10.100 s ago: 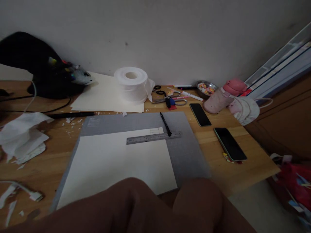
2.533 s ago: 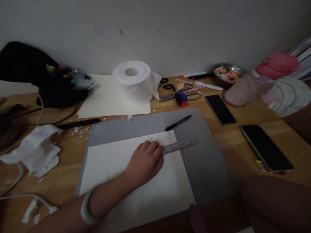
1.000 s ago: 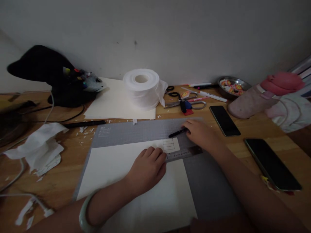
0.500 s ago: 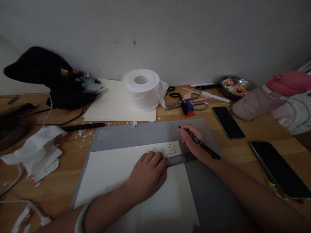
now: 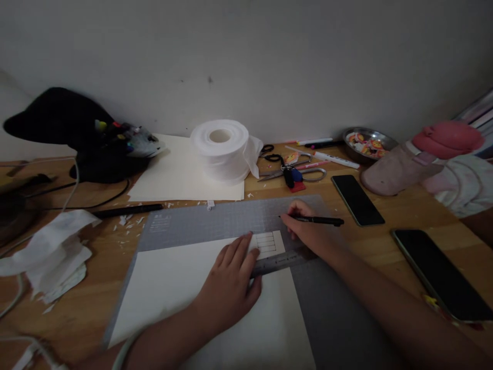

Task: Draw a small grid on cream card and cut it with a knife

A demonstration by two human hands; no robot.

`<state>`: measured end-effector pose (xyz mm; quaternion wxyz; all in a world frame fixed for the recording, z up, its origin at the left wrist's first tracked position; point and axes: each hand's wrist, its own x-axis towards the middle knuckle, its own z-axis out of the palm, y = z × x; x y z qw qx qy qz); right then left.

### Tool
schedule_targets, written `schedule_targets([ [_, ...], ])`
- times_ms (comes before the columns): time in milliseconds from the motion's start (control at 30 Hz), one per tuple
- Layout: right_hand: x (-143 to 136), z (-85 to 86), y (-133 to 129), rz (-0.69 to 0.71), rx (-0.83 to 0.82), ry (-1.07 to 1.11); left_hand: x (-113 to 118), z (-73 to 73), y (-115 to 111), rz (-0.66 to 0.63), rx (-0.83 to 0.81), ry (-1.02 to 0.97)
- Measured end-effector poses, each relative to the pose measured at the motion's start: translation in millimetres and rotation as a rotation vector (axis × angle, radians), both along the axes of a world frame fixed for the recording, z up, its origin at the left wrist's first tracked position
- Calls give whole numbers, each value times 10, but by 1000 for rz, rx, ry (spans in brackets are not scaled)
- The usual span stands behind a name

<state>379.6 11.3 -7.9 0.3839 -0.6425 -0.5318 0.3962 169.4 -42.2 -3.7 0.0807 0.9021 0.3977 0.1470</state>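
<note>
My left hand (image 5: 229,280) lies on a large sheet of white paper (image 5: 165,277), its fingers stretched out and its thumb apart, over the left end of a metal ruler (image 5: 279,262). The ruler runs across the sheet, just below a small grid of black lines (image 5: 265,242) drawn near the paper's upper right corner. Under the paper is a grey cutting mat (image 5: 215,221). Right of the grid, above the mat, my right hand (image 5: 302,223) is closed on a black pen (image 5: 323,221). The pen lies nearly level, its tip pointing left, off the paper.
Behind the mat stand a white tissue roll (image 5: 221,154) on spare sheets, scissors (image 5: 314,174) and markers (image 5: 335,159). A metal bowl (image 5: 389,144), pink-lidded bottle (image 5: 404,169) and two phones (image 5: 356,200) are at right. Crumpled tissue (image 5: 57,252), cables and paper scraps lie left.
My left hand's fingers have straightened and spread over the ruler, with more of the ruler showing. My right hand has lowered slightly, and the pen has turned from slanting to nearly level. The view has shifted slightly.
</note>
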Motion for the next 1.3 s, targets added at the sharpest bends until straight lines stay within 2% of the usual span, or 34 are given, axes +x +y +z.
schedule_targets([
  [233, -20, 79, -15, -24, -35, -35, -4, -15, 4, 11, -24, 24],
  [367, -130, 119, 4, -39, 10, 45, -16, -32, -1, -11, -15, 59],
  [567, -321, 150, -33, 41, 65, 62, -36, -66, -6, -39, -21, 76],
  [700, -252, 89, -28, 52, 95, -16, -37, -75, -12, -30, -30, 94],
  [867, -168, 33, 3, -17, 67, 41, -29, -80, -20, -26, -61, 82],
  [1300, -194, 51, -9, -26, 93, -39, -8, -90, -6, 18, -118, -26],
])
